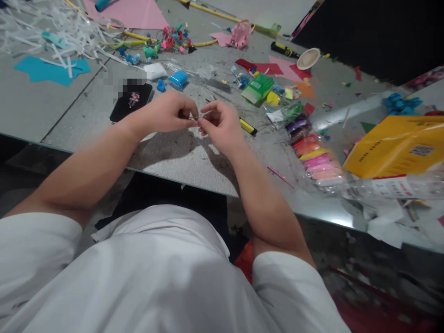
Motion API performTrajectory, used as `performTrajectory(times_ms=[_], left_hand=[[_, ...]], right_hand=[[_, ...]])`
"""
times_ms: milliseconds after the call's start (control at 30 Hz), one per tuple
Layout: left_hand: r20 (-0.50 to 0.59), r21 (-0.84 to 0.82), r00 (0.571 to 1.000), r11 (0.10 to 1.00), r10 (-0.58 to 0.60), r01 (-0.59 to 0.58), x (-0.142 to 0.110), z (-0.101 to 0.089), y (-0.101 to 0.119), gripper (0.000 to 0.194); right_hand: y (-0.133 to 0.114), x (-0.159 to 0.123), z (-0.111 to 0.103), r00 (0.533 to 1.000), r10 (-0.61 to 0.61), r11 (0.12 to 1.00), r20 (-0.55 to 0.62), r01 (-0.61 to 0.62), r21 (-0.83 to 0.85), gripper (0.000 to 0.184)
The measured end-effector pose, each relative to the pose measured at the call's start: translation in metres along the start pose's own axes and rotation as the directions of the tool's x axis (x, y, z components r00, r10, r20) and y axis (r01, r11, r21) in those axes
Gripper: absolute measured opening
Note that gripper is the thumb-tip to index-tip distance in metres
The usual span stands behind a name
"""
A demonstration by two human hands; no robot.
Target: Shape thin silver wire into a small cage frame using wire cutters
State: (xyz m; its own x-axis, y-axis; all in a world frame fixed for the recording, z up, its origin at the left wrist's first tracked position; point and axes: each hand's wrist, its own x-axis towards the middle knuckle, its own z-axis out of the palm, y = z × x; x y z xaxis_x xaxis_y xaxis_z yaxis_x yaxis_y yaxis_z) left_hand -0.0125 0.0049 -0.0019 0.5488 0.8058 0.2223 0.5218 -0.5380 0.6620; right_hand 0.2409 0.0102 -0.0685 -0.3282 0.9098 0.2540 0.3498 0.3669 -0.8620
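Note:
My left hand (170,111) and my right hand (225,126) meet above the near part of the grey table. Thumb and fingers of both are pinched on a thin wire-like piece (198,117) that spans the short gap between the fingertips. It is too small to make out fully. Close to my left wrist lies a flat black case (130,102) with a small pink picture. Just beyond the hands sit a blue clay packet (178,79) and a white packet (155,70). Beside my right hand, a yellow-and-black cutter (248,126) is partly hidden.
To the right lie a row of coloured clay packs (317,159), a yellow packet (398,145) and a pink stick (280,177). Farther back are a green packet (257,89), a round lid (308,58) and shredded white paper (65,27). The table's front edge runs below my forearms.

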Motion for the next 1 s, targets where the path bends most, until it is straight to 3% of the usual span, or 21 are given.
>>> performTrajectory(times_ms=[200, 333, 467, 600, 800, 1000], left_hand=[[-0.015, -0.161, 0.999, 0.986, -0.039, 0.036, 0.004, 0.0, -0.004, 0.034], [-0.009, -0.208, 0.998, 0.977, -0.058, 0.055, 0.005, 0.001, -0.008, 0.031], [0.016, -0.234, 0.993, 0.966, -0.113, 0.114, 0.004, -0.001, -0.011, 0.023], [0.034, -0.264, 0.993, 0.958, -0.111, 0.116, 0.003, -0.003, -0.013, 0.029], [0.058, -0.242, 0.993, 0.964, -0.1, 0.111, 0.005, -0.001, -0.02, 0.024], [0.065, -0.238, 0.991, 0.962, -0.119, 0.132, 0.007, 0.001, -0.023, 0.019]], right_hand=[[-0.016, -0.006, -0.002, 0.996, -0.077, 0.997, -0.041, 0.077, 0.013, 0.045], [-0.024, -0.008, -0.004, 0.987, -0.16, 0.985, -0.037, 0.156, -0.079, 0.037], [-0.028, -0.009, -0.015, 0.962, -0.267, 0.945, 0.059, 0.273, -0.182, 0.028], [-0.029, -0.006, -0.03, 0.943, -0.275, 0.909, 0.188, 0.319, -0.267, 0.05], [-0.029, -0.002, -0.037, 0.935, -0.307, 0.874, 0.179, 0.352, -0.336, 0.031], [-0.024, -0.004, -0.04, 0.871, -0.412, 0.73, 0.269, 0.492, -0.474, 0.049]])
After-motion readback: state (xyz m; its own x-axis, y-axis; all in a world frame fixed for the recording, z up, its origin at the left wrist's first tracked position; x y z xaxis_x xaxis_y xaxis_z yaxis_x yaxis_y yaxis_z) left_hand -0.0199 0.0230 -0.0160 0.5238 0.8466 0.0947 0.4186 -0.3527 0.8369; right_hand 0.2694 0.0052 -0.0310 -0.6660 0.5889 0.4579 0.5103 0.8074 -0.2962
